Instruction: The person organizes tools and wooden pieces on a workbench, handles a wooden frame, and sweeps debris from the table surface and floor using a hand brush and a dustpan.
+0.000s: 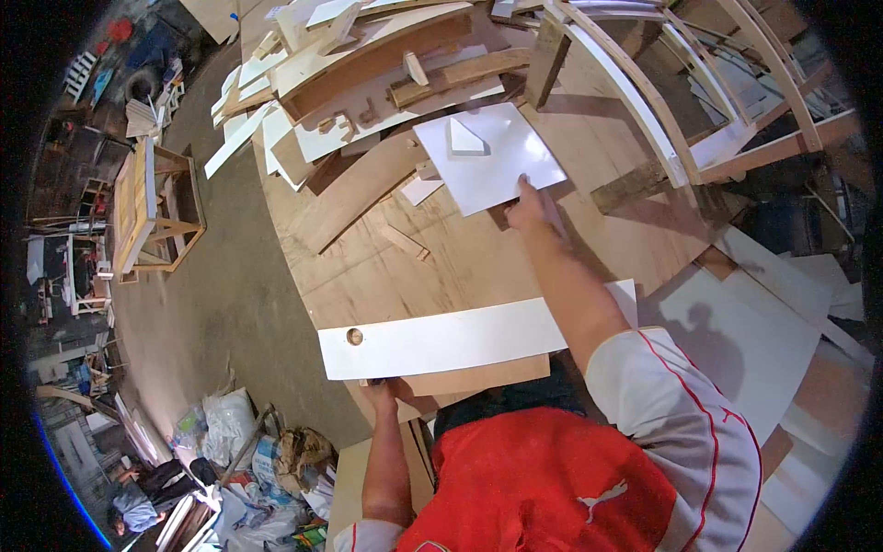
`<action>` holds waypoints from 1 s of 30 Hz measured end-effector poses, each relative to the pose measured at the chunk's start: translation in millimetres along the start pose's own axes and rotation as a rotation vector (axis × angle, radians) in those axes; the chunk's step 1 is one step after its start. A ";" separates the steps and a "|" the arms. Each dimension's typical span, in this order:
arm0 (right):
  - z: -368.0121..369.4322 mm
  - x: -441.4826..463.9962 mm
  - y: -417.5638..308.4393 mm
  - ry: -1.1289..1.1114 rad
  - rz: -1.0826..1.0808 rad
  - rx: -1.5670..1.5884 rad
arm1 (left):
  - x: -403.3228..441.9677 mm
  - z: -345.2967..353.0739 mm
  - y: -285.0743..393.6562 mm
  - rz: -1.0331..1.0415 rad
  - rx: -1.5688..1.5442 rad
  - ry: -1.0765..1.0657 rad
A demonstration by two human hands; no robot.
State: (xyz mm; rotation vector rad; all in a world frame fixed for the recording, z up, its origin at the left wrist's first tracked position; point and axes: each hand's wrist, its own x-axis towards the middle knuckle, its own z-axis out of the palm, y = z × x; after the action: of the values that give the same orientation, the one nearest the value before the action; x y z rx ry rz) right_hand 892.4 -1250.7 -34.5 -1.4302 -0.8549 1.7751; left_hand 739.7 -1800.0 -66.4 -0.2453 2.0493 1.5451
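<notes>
My right hand (526,204) is closed on the near edge of a square white panel (501,175), thumb on top and fingers underneath. A small white offcut (466,138) lies on that panel. My left hand (379,391) is at the near left edge of a long white board (441,342) with a round hole near its left end; its fingers are mostly hidden under the board. The long board lies across the front of the wooden worktable (368,285), over a brown wooden piece (478,375).
Stacked curved boards and offcuts (377,55) cover the table's far left. A curved wooden frame (635,92) stands at the far right. Loose wood strips (403,242) lie mid-table. Bags (228,428) and a person (138,501) are at the lower left; panels (736,313) lean right.
</notes>
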 end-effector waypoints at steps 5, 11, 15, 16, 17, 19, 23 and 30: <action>-58.9 8.9 -29.6 -0.116 -0.337 -0.162 | 12.7 18.1 -0.4 0.040 -0.209 -0.029; -45.4 -177.4 -128.9 -0.277 0.027 0.009 | 54.4 14.6 -25.1 0.144 -0.330 -0.071; -96.4 -204.4 -82.4 -0.365 0.042 -0.379 | 56.9 25.5 6.8 0.281 -0.241 -0.224; -96.5 -215.3 -76.5 -0.386 0.055 -0.452 | 54.5 31.5 17.5 0.360 -0.121 -0.234; -95.7 -225.4 -71.4 -0.407 0.071 -0.524 | 50.3 33.2 28.4 0.440 0.000 -0.241; -84.6 -243.2 -66.4 -0.501 0.096 -0.537 | 41.2 39.0 51.7 0.520 0.104 -0.268; -69.3 -260.9 -51.8 -0.555 0.154 -0.527 | 30.9 55.6 74.9 0.423 -0.067 -0.278; -38.1 -270.0 -75.7 -0.399 -0.088 -1.236 | 78.7 44.1 17.7 0.165 -0.225 -0.101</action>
State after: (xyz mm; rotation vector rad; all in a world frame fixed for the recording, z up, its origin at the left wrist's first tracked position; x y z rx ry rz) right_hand 979.5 -1432.9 163.8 -1.6403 -2.4504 1.4623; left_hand 680.4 -1739.0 -101.6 -0.0804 1.8570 1.8524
